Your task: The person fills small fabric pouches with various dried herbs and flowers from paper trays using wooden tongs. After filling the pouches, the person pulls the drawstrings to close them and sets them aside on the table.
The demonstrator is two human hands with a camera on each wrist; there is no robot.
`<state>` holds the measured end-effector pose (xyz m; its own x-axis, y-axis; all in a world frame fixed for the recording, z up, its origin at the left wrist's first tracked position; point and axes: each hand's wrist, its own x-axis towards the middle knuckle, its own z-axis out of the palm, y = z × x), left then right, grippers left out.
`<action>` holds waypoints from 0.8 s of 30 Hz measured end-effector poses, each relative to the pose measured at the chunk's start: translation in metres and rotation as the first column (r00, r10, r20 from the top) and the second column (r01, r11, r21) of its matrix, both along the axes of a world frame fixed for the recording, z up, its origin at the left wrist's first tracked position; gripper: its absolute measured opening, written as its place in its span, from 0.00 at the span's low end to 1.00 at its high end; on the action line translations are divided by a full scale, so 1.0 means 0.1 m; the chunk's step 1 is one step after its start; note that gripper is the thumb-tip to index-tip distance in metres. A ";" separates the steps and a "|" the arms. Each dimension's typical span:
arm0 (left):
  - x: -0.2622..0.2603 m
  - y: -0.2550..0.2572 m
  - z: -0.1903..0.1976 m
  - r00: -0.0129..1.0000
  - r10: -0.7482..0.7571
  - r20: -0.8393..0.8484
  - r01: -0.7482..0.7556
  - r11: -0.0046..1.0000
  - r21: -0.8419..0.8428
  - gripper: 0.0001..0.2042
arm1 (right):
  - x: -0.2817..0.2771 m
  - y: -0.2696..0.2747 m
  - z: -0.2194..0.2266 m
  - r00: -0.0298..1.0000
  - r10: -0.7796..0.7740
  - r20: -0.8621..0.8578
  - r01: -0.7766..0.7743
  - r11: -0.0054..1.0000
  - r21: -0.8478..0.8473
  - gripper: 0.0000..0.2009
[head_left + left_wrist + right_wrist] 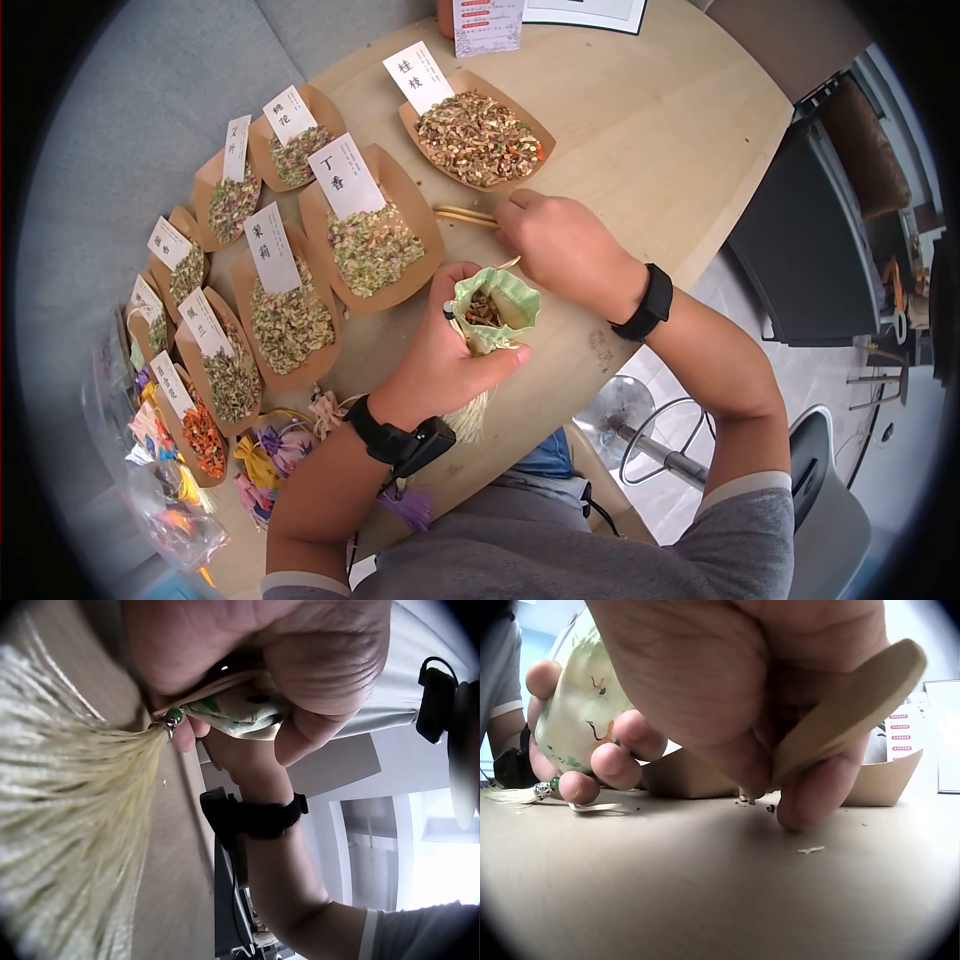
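Observation:
My left hand (450, 350) grips a small green pouch (522, 300) from around its side, its mouth open upward with brown dried bits inside. A cream tassel (82, 802) and a green bead hang from the pouch in the left wrist view. Just right of the pouch, my right hand (555, 245) pinches a wooden utensil (855, 705) low over the table. In the head view its thin light end (462, 214) points left toward the tray labelled 丁香 (425, 215). Cranes are printed on the pouch (581, 712) in the right wrist view.
Several brown paper trays of dried herbs with white cards line the left side. The 桂枝 tray (540, 165) stands beyond my right hand. Colourful small pouches (285, 450) and clear plastic bags (190, 535) lie at the lower left. A printed card (488, 28) stands at the back.

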<state>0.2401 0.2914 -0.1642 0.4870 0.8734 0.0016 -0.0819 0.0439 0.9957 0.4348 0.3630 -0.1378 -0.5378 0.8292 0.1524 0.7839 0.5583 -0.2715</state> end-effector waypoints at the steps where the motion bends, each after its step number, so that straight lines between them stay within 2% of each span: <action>1: 0.00 0.00 0.00 1.000 0.007 0.010 -0.007 1.000 -0.007 0.34 | 0.02 -0.01 -0.01 0.998 0.016 -0.054 -0.015 0.999 0.032 0.07; 10: 0.00 -0.02 0.02 1.000 -0.011 0.003 0.011 0.998 -0.065 0.34 | 0.21 -0.10 0.10 0.979 -0.049 -0.196 0.045 0.999 -0.027 0.06; 14: -0.03 -0.01 0.00 1.000 -0.008 0.006 0.008 0.998 -0.060 0.34 | 0.29 -0.17 0.34 0.956 -0.053 -0.287 0.028 0.996 -0.090 0.07; 16: -0.02 0.01 0.00 0.996 0.019 -0.091 -0.013 0.998 0.064 0.33 | 0.35 -0.27 0.54 0.886 -0.224 -0.406 0.081 0.937 -0.340 0.08; 17: -0.02 0.01 0.00 0.996 0.025 -0.086 -0.020 0.998 0.066 0.33 | 0.39 -0.33 0.64 0.890 -0.217 -0.401 0.077 0.938 -0.338 0.08; 19: -0.03 0.02 0.01 0.997 0.039 -0.066 -0.037 0.999 0.040 0.34 | 0.46 -0.45 0.81 0.786 -0.309 -0.535 -0.032 0.844 -0.536 0.08; 20: -0.02 0.02 0.01 0.997 0.047 -0.060 -0.045 0.998 0.043 0.34 | 0.52 -0.48 0.86 0.828 -0.210 -0.521 -0.104 0.854 -0.510 0.07; 21: -0.02 0.03 0.02 0.999 0.043 -0.032 -0.043 0.999 0.001 0.34 | 0.54 -0.47 0.88 0.832 -0.203 -0.516 -0.107 0.854 -0.508 0.07; 23: -0.02 0.03 0.02 0.999 0.045 0.004 -0.045 0.998 -0.038 0.34 | 0.56 -0.46 0.91 0.888 -0.069 -0.455 -0.136 0.906 -0.402 0.08; 24: -0.02 0.04 0.01 0.999 0.054 -0.003 -0.054 0.998 -0.009 0.34 | 0.55 -0.41 0.90 0.861 -0.242 -0.448 -0.007 0.875 -0.485 0.08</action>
<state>0.2383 0.2950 -0.1630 0.4388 0.8986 -0.0082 -0.0815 0.0489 0.9955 0.4901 0.3219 -0.0477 -0.3909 0.9192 -0.0468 0.5331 0.1846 -0.8257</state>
